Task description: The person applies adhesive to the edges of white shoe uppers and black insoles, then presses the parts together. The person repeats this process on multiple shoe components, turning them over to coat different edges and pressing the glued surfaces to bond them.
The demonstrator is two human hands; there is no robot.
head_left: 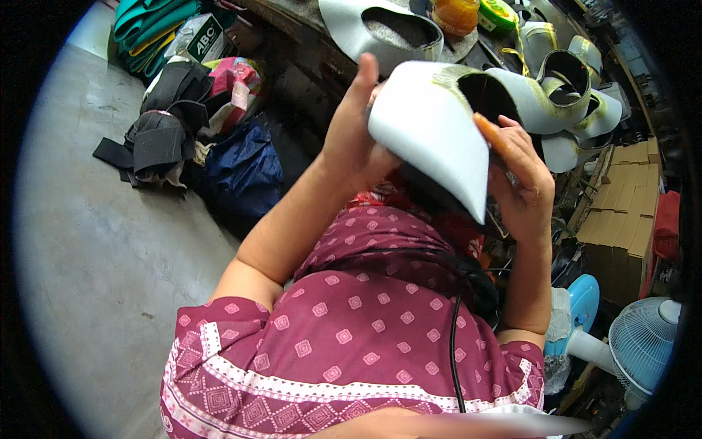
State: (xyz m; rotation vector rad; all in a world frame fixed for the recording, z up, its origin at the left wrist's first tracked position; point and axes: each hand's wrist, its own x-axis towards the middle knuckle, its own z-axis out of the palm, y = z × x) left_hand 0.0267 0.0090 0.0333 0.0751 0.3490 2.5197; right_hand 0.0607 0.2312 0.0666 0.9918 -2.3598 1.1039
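Between my hands, raised in front of my chest, is a white pointed shoe upper (431, 124), tilted with its tip toward my lower right. A yellowish glue stain marks the edge of its dark opening. My left hand (358, 135) grips its left side, thumb sticking up and the other fingers hidden behind it. On the other side my right hand (523, 172) holds the rim with bent fingers; one fingertip is stained orange. Another white shoe upper (344, 25) lies on the workbench just beyond.
Several more white uppers (537, 95) with glue-stained edges are heaped at the right. An orange jar (455, 16) and a green-lidded tub (499, 13) stand at the back. Black straps (157, 143) and a blue plastic bag (245, 172) lie left. Cardboard boxes (618, 208) and a fan (643, 344) are right.
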